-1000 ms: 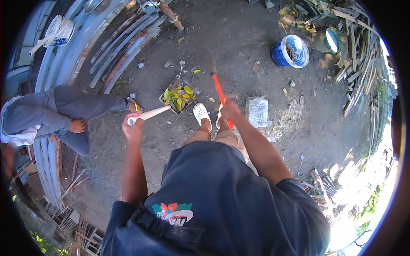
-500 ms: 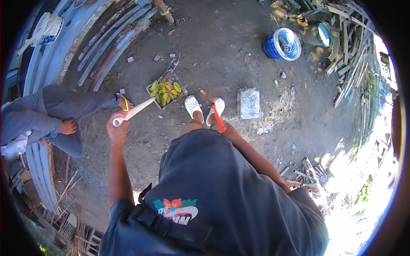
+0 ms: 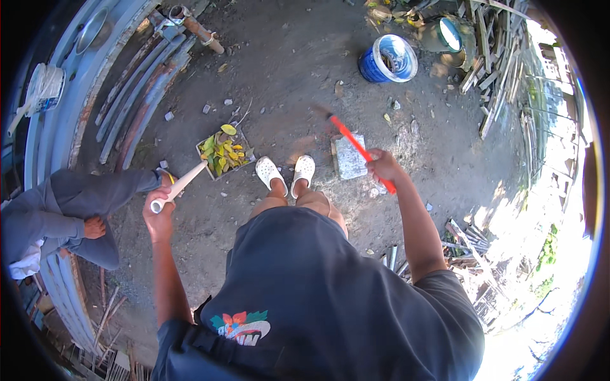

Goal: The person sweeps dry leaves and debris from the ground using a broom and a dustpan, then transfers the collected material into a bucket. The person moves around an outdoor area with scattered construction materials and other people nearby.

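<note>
At the far left a seated person (image 3: 60,213) in grey clothes rests one hand on the knee, about as half a second ago. Just to the right, your left hand (image 3: 159,214) is closed around the end of a pale stick (image 3: 178,186). The stick slants up and right toward a tray (image 3: 223,151) of yellow and green leaves on the dirt; its far end lies at the tray's near edge. This hand stays in nearly the same place as before.

In the middle you see your two white shoes (image 3: 286,173) on the ground, side by side, just right of the tray.

Your right hand (image 3: 381,166) is closed around a red-handled tool (image 3: 356,147). Earlier this hand was low, close to your right shoe; now it is lifted out to the right, and the tool points up and left over a grey block (image 3: 349,159). The tool's head is blurred.

Further right and up, a blue bucket (image 3: 387,58) stands well apart from both hands.
</note>
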Tool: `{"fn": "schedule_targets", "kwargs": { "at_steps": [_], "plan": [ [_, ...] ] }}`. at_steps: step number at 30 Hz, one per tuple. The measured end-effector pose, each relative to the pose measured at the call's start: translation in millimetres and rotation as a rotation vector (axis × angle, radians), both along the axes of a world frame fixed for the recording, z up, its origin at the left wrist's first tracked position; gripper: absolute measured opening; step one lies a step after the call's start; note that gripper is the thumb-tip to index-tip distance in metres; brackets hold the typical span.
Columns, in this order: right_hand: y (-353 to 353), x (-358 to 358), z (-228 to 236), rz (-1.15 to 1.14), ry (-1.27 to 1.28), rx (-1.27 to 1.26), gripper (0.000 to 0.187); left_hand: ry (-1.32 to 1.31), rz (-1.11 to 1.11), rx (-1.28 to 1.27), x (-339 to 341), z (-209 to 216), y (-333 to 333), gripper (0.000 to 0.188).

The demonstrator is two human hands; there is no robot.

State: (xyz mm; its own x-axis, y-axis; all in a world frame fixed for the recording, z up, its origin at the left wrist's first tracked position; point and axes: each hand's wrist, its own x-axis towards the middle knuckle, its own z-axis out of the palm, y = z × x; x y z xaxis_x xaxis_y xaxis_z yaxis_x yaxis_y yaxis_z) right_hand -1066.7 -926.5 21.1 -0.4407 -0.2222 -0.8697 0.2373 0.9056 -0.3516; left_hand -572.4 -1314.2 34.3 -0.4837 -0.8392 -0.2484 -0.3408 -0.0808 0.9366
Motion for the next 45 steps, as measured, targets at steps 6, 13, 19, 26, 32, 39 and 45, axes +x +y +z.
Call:
{"fn": "schedule_targets", "kwargs": {
  "at_steps": [6, 13, 19, 26, 32, 39, 45],
  "plan": [
    [5.8, -73.7, -139.0, -0.148, 0.326, 0.073, 0.052, -0.023, 0.002, 0.031, -45.3, 16.1, 2.8, 0.033],
    [19.5, -13.2, -81.5, 0.131, 0.106, 0.045, 0.060, -0.113, -0.015, -0.017, -111.3, -28.3, 21.7, 0.027],
    [37.0, 9.6, -10.9, 0.187, 0.168, 0.057, 0.061, -0.133, 0.043, 0.042, -145.7, -34.2, 36.3, 0.025],
    [-28.2, 14.9, -124.9, 0.110, 0.352, -0.011, 0.060, -0.212, -0.047, 0.012, -149.3, -47.9, 29.9, 0.025],
    [-57.2, 126.5, -99.2, 0.197, 0.114, -0.062, 0.053, -0.136, -0.052, -0.020, -98.0, -125.3, 36.1, 0.022],
    [62.2, 150.7, 11.8, -0.075, 0.053, -0.052, 0.060, -0.105, 0.253, 0.167, -130.4, -37.3, 38.4, 0.021],
    [195.8, 175.7, -2.3, -0.335, 0.352, -0.120, 0.062, 0.156, 0.302, 0.080, -169.5, -9.9, 18.1, 0.019]
  ]
}}
